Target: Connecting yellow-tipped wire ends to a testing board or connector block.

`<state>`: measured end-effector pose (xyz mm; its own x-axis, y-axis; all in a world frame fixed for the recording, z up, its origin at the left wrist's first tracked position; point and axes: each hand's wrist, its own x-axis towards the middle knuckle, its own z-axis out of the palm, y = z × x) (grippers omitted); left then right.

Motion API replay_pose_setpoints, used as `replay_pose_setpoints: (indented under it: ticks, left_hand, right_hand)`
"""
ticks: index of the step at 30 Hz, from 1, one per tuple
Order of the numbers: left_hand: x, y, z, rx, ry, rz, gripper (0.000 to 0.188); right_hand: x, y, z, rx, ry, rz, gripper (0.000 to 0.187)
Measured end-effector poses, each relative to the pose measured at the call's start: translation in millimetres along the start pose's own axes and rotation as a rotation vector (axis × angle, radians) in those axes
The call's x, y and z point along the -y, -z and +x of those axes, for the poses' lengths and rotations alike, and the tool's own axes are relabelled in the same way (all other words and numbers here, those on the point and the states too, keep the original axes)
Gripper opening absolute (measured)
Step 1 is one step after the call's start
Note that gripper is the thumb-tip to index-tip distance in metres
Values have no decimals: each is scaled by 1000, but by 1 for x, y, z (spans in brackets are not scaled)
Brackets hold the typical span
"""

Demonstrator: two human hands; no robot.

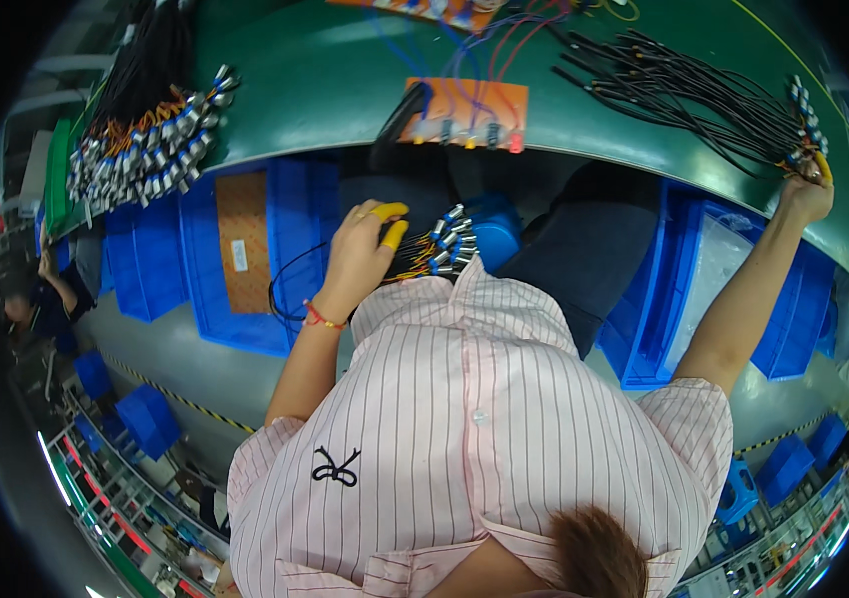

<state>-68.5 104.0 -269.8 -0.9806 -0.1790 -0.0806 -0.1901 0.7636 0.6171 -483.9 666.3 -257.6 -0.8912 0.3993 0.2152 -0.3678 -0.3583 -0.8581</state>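
Observation:
My left hand (360,249), with yellow covers on two fingertips, is over my lap. Its visible fingers are apart and hold nothing that I can see. Beside them lies a lap bundle of black cables (449,244) with orange wires and silver-and-blue connectors. My arm stretches far out to the right, where my right hand (809,195) closes on black cables (684,90) at their connector end, by the bench edge. A yellow fingertip cover shows there too. The rest of that bundle trails leftward over the green bench. Its exact grip is too small to make out.
On the green bench (295,90) stands an orange board (504,105) with wires and a black handle-like piece (403,118). A large cable bundle (145,154) hangs over its left edge. Blue bins (150,259) sit below on both sides. Another person (61,289) is at far left.

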Motion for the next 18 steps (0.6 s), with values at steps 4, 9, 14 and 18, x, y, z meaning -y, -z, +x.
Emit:
replay_pose_setpoints:
  ticks: [4,9,14,18]
  left_hand:
    - [5,-21,5,134,-72,121,21]
    - [3,-43,10,245,-63,295,26]
    - [9,-43,14,222,-50,201,23]
    - [8,-49,15,159,8,-209,21]
  right_hand:
    - [-7,-24,-1,160,547,-1170,31]
    - [26,-144,-149,220,751,-1217,28]
    - [29,-178,-300,669,614,-774,23]
    - [4,-189,-386,1095,10,-661,28]
